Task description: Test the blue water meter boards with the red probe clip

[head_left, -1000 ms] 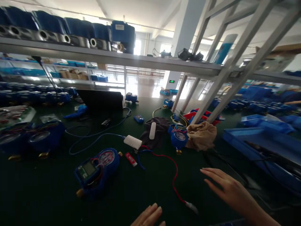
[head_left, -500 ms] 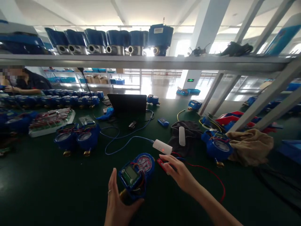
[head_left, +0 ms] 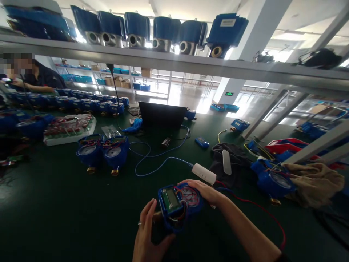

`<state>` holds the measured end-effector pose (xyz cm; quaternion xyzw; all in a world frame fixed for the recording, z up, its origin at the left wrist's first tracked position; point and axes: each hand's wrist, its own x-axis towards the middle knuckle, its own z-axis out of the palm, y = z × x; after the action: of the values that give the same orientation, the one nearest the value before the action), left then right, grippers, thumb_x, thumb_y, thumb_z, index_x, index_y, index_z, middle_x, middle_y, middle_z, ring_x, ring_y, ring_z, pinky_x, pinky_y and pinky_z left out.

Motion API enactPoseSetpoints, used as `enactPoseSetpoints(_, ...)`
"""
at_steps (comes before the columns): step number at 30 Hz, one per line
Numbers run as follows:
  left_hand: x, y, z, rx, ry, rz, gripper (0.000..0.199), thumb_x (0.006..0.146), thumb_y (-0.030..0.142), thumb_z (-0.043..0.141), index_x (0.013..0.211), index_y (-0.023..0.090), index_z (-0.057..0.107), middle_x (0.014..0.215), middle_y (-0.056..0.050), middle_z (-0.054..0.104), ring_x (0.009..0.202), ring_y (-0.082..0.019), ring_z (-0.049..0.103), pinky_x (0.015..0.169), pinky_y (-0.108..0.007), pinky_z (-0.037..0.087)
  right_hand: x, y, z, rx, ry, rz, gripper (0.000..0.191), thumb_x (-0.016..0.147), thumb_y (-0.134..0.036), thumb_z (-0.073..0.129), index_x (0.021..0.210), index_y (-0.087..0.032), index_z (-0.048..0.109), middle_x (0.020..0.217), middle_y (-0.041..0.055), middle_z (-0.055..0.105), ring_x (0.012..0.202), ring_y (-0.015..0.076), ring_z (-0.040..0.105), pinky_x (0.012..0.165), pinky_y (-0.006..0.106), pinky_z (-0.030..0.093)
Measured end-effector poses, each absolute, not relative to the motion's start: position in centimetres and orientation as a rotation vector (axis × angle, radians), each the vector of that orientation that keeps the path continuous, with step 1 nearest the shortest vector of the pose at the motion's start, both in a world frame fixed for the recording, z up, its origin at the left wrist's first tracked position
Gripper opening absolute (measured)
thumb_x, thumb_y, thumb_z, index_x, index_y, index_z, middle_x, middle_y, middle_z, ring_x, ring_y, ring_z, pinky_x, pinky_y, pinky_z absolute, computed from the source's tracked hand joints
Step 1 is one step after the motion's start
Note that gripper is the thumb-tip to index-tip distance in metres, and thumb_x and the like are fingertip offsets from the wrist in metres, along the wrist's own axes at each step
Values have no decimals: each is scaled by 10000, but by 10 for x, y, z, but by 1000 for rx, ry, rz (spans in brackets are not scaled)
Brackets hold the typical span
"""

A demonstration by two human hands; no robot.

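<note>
A blue meter (head_left: 170,200) with a small display, loose wires and a round dial lies on the dark green table in front of me. My left hand (head_left: 152,233), with a ring on one finger, is at its left side, fingers and thumb spread apart. Over the meter's upper right edge lies my right hand (head_left: 204,191), its fingers along the rim beside the dial. A white box (head_left: 204,173) with a blue cable sits just beyond that hand. Behind my right wrist, a red cable (head_left: 261,207) runs to the right.
Two open blue meters (head_left: 113,153) stand at the left, near a white tray of wired parts (head_left: 71,129). A black laptop (head_left: 162,116) is at the back. At the right are a dark cloth (head_left: 237,165), another meter (head_left: 275,182) and a beige cloth (head_left: 319,182). A person (head_left: 43,78) sits far left.
The view has shifted and tilted. My right hand has left the red clip beside the white box and come onto the meter's rim. The red light on the white box no longer shows.
</note>
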<state>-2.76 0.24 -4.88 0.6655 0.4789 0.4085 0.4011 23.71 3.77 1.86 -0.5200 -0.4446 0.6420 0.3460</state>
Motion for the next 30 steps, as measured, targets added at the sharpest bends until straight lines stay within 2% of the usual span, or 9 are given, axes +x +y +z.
enactPoseSetpoints(2,-35,-1,-51,1690,1184,1081,485,840,255,592,1319,318,543,1392,-83,550,1276,-354,547,1024,-568,482,234,19,18,-1368,-1121,1646,511,872,-603,575,1185,-211,673,1157,63,702,1081,262,645,975,428,476)
enactPoseSetpoints(4,-35,-7,-47,1627,1185,1085,414,924,348,500,1334,307,534,1402,-97,550,1305,-353,515,1059,-576,445,227,-3,17,-1373,-1110,1646,521,860,-601,598,1206,-216,657,1167,64,687,1116,269,622,985,420,461)
enactPoseSetpoints(9,-13,-15,-22,1266,1192,1033,763,826,573,605,1451,226,341,1502,-154,425,1344,-399,451,1117,-583,372,204,-53,12,-1332,-1101,1639,585,795,-585,698,1238,-211,623,1118,77,668,1068,279,611,910,403,479)
enactPoseSetpoints(14,6,-4,-4,976,1096,955,750,760,567,680,1376,234,411,1292,-129,597,1165,-366,612,1003,-523,503,213,-83,19,-1481,-1293,1448,504,880,-561,610,1235,-205,642,1126,99,671,987,257,633,830,366,499)
enactPoseSetpoints(18,17,-3,-3,877,1008,919,738,770,591,648,1373,238,411,1304,-122,602,1159,-365,617,946,-487,546,266,-115,29,-1854,-1260,1009,512,907,-583,521,1222,-202,655,1136,113,691,988,272,656,836,379,524)
enactPoseSetpoints(21,28,-4,-2,850,957,879,712,786,588,631,1371,245,415,1328,-113,591,1155,-360,618,947,-479,548,315,-159,31,-2221,-1091,641,503,866,-621,510,1100,-218,697,957,89,741,827,258,697,706,349,559)
enactPoseSetpoints(23,33,-4,-2,847,946,841,698,789,586,629,1368,254,426,1348,-106,579,1159,-362,615,952,-485,545,339,-195,31,-2486,-1071,452,405,805,-619,578,885,-249,723,780,54,736,670,237,686,601,326,542)
enactPoseSetpoints(25,36,-4,-1,866,954,810,678,791,581,632,1358,259,447,1354,-97,576,1172,-364,605,968,-489,535,350,-226,31,-2643,-1075,424,296,737,-554,661,770,-264,709,745,42,733,620,227,677,571,316,531)
enactPoseSetpoints(30,38,-2,-1,958,971,821,638,784,540,671,1335,270,495,1340,-56,589,1254,-358,541,1103,-474,426,342,-256,27,-2685,-950,616,190,634,-328,729,803,-242,721,830,41,696,729,221,654,661,318,510)
